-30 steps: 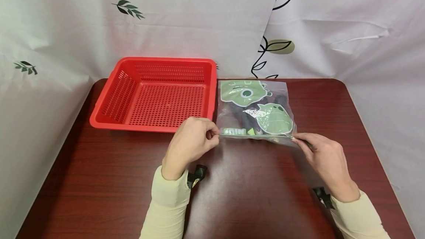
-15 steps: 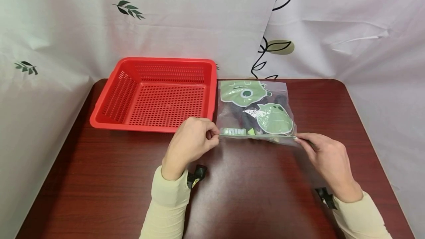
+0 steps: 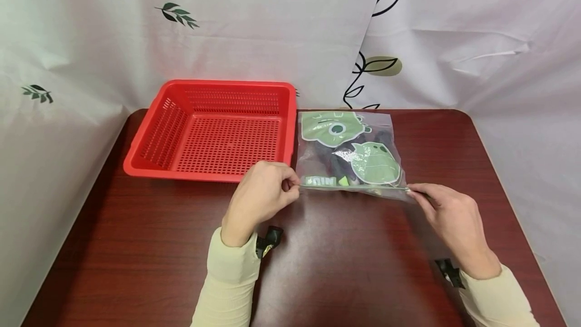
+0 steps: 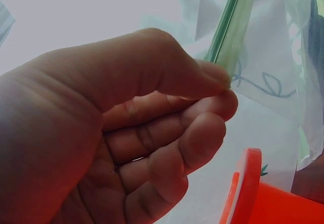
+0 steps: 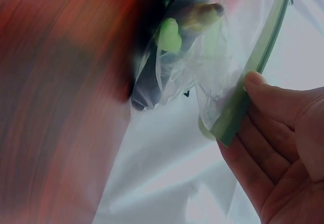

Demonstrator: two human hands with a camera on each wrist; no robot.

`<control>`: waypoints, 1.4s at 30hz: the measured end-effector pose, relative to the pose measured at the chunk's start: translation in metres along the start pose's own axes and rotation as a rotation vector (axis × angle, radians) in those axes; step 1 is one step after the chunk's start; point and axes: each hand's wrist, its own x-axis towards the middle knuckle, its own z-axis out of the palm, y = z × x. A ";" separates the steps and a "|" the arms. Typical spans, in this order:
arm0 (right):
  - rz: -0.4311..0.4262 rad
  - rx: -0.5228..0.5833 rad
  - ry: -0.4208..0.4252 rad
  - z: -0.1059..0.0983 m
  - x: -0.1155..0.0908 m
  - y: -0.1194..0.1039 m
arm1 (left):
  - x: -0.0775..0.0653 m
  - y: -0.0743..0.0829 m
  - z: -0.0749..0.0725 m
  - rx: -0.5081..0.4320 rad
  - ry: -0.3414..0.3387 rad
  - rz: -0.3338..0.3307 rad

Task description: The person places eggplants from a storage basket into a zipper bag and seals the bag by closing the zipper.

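A clear zip bag (image 3: 351, 150) with green cartoon prints lies on the table, its opening edge towards me. Through the plastic show dark purple, long pieces (image 5: 148, 84) and a small light green piece (image 5: 169, 35); their kind I cannot tell. At the bag's left corner my left hand (image 3: 263, 191) pinches the end of the green zip strip (image 4: 227, 31) between thumb and index finger, other fingers curled. My right hand (image 3: 454, 221) pinches the right end of the strip, thumb on top and fingers beneath. Between both hands the strip is stretched nearly straight.
A red perforated basket (image 3: 290, 130) stands left of the bag, its near right corner close to my left hand. The dark red wooden table (image 3: 345, 261) ends at a white cloth backdrop (image 3: 249, 19) with leaf prints.
My right hand has slid a little to the right along the bag's edge to the strip's end. My left hand keeps its pinch in place.
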 end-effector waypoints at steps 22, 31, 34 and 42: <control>0.010 -0.010 0.014 -0.004 -0.005 0.005 | -0.001 -0.001 -0.001 -0.007 -0.003 0.010; 0.024 -0.012 0.018 -0.006 -0.005 0.007 | -0.001 -0.001 -0.001 -0.010 -0.007 0.004; 0.031 -0.028 0.003 -0.007 -0.005 0.007 | -0.001 -0.001 -0.001 -0.012 -0.007 0.004; 0.029 -0.046 0.004 -0.008 -0.006 0.009 | -0.001 -0.001 0.000 -0.008 -0.001 0.006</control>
